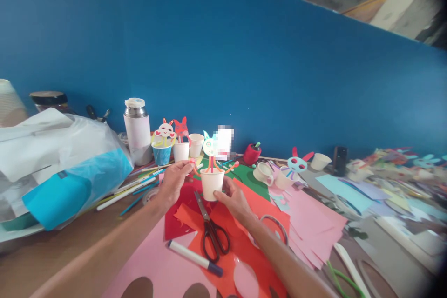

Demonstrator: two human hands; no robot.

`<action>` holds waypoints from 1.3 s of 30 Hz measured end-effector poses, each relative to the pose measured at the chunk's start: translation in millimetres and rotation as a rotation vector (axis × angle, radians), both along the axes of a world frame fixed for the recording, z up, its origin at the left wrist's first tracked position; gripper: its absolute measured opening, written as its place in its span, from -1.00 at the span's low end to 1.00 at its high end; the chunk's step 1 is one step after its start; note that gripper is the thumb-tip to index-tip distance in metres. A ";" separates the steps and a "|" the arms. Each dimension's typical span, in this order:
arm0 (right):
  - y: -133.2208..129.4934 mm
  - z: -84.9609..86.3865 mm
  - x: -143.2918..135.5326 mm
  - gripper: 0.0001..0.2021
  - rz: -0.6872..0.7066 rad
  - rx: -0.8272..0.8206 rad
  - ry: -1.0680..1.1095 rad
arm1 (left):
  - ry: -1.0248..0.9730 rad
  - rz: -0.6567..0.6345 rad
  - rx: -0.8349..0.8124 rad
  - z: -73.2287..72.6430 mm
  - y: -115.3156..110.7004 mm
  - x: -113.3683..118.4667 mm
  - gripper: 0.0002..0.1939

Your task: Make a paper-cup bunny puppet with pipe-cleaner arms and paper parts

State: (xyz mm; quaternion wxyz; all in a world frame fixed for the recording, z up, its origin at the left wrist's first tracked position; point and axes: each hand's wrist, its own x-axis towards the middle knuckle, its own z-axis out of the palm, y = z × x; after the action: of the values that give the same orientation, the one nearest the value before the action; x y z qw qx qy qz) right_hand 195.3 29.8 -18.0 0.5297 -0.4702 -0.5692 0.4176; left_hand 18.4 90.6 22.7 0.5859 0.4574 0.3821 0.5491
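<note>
A white paper cup (212,185) stands upright in the grip of my right hand (234,199), whose fingers wrap round its lower right side. Out of the cup rises a light paper animal head (210,146) on orange and red strips. Curved arm strips reach out to both sides. Left of the cup, my left hand (177,179) pinches the small pink end of the left arm strip (194,164). Just below lie black-handled scissors (210,228), closed, with blades pointing away from me. A white marker (194,258) with a dark cap rests nearer to me.
Red and pink paper sheets (316,223) cover the table. Behind stand a flask (137,130), a blue cup (162,154) and white cups with paper animals. Plastic-wrapped paper (70,172) lies left. A tape roll (275,228) is by my right forearm. A blue wall (223,56) closes off the back.
</note>
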 end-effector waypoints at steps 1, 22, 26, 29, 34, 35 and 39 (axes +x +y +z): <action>0.0 0.1 0.1 -0.57 0.003 -0.001 -0.010 | 0.008 0.010 0.006 -0.3 0.1 0.2 -0.75; -1.0 2.7 -0.8 -0.57 -0.018 0.012 -0.015 | -0.108 -0.010 -0.035 -1.9 -4.6 4.6 -0.74; -1.6 4.3 -0.9 -0.59 -0.027 0.028 -0.040 | -0.175 -0.019 -0.085 -1.9 -7.0 6.9 -0.77; -1.8 4.9 -0.7 -0.58 -0.028 0.030 -0.045 | -0.238 -0.026 -0.134 -0.1 -9.5 7.8 -0.78; -1.4 3.4 -1.1 -0.56 -0.028 0.028 -0.032 | -0.278 -0.030 -0.170 2.9 -12.5 9.1 -0.77; -1.2 2.9 -1.4 -0.56 -0.029 0.025 -0.022 | -0.278 -0.031 -0.166 2.9 -12.7 9.6 -0.78; -0.4 1.0 -1.9 -0.53 -0.034 0.005 0.031 | -0.281 -0.023 -0.148 2.0 -12.8 11.4 -0.78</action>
State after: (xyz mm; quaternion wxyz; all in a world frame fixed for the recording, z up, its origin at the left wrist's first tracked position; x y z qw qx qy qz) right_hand 193.5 29.4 -16.9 0.5466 -0.4719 -0.5539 0.4145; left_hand 29.8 77.9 24.6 0.6720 0.3357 0.3305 0.5713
